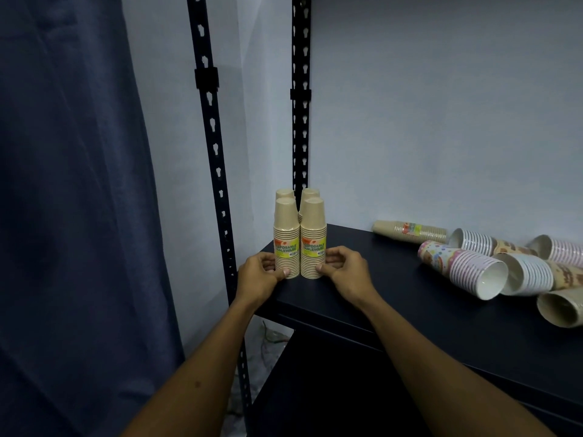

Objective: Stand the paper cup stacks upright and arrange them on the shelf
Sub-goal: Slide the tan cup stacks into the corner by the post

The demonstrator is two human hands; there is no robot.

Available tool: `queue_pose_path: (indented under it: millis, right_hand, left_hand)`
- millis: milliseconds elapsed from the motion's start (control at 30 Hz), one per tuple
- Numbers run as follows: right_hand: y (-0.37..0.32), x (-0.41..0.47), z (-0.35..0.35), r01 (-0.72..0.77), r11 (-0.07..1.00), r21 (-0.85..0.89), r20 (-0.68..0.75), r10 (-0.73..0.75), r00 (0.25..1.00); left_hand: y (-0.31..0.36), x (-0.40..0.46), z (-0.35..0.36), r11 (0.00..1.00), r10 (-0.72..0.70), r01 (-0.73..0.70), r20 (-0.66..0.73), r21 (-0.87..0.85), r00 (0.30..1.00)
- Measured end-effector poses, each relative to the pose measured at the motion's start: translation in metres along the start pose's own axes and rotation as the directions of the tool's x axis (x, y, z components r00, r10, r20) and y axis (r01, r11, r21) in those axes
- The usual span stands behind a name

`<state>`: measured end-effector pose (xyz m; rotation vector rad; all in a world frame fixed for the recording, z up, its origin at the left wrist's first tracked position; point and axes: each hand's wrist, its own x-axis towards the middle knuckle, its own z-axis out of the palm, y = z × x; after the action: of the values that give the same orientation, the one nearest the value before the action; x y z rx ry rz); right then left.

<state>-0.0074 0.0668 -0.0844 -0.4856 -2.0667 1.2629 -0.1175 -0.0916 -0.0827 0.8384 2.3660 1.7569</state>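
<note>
Several tan paper cup stacks stand upright, mouths down, at the left end of the dark shelf (394,298). The front left stack (286,238) and front right stack (313,238) carry yellow labels; two more stand right behind them. My left hand (258,274) grips the base of the front left stack, thumb on its front. My right hand (342,268) grips the base of the front right stack. At the right, several stacks lie on their sides: a tan one (410,231), a patterned pink one (460,268) and others.
Black slotted uprights (217,171) of the rack rise just left of and behind the standing stacks. A blue curtain (69,200) hangs at the left. A pale wall (441,121) backs the shelf. A lower shelf level lies below in shadow.
</note>
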Motion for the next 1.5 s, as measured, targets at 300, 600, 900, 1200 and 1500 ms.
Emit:
queue_pose_path:
  millis: [300, 600, 900, 1200, 1500]
  right_hand:
    - [0.001, 0.0, 0.001, -0.004, 0.997, -0.073, -0.003, 0.003, 1.0]
    - [-0.002, -0.002, 0.001, -0.004, 0.995, -0.098, 0.002, 0.004, 1.0]
    - [-0.003, -0.003, 0.002, 0.006, 0.992, -0.123, -0.001, -0.007, 1.0]
    - [-0.005, -0.004, 0.001, 0.016, 0.991, -0.135, -0.01, -0.017, 1.0]
    - [-0.004, -0.005, 0.001, -0.011, 0.987, -0.163, -0.03, 0.006, 1.0]
  left_hand:
    - [0.001, 0.0, 0.004, 0.999, 0.009, -0.008, -0.018, 0.034, 1.0]
    - [-0.008, -0.002, 0.009, 0.992, 0.058, -0.052, -0.043, 0.113, 0.997]
    - [-0.007, -0.005, 0.011, 0.983, 0.09, -0.079, -0.061, 0.168, 0.994]
    - [-0.007, -0.006, 0.01, 0.98, 0.095, -0.085, -0.046, 0.18, 0.994]
    - [-0.006, -0.011, 0.012, 0.953, 0.125, -0.119, -0.004, 0.28, 0.992]
